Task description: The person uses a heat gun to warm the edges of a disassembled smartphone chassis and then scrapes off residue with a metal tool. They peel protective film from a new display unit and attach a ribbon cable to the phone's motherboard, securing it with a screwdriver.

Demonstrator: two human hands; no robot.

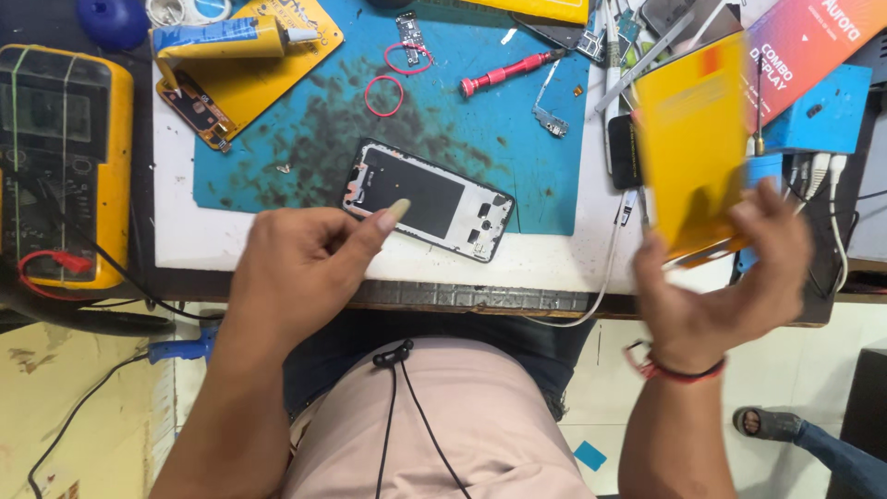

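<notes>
**Two hands over a phone-repair bench, one lifting a yellow sleeve**

The left hand [300, 263] hangs over the near edge of the bench [176, 231], wrist bent, knuckles up. Its fingers are curled loosely into the palm and hold nothing; the thumb [388, 214] sticks out straight, its long nail reaching over the near end of the opened phone frame [430, 200]. Whether the nail touches the frame cannot be told.

That frame lies flat and slantwise at the near edge of the blue mat [305, 139], a thin black rectangle with a matt dark plate inside and small cut-outs at its right end. The mat is rubbery, smeared with dark stains.

The right hand [730, 277] is raised past the bench's right edge, palm turned inward, a red thread band at the wrist. Its fingers are closed on the lower end of a flat yellow cardboard sleeve [693, 139], held upright and blurred by motion.

Toward the far edge lie a red-handled screwdriver [508, 72], two pink rubber rings [383, 94] and a small circuit board [407, 37]. A yellow glue tube [226, 39] rests at the far left corner, beside a yellow multimeter [60, 157].
</notes>
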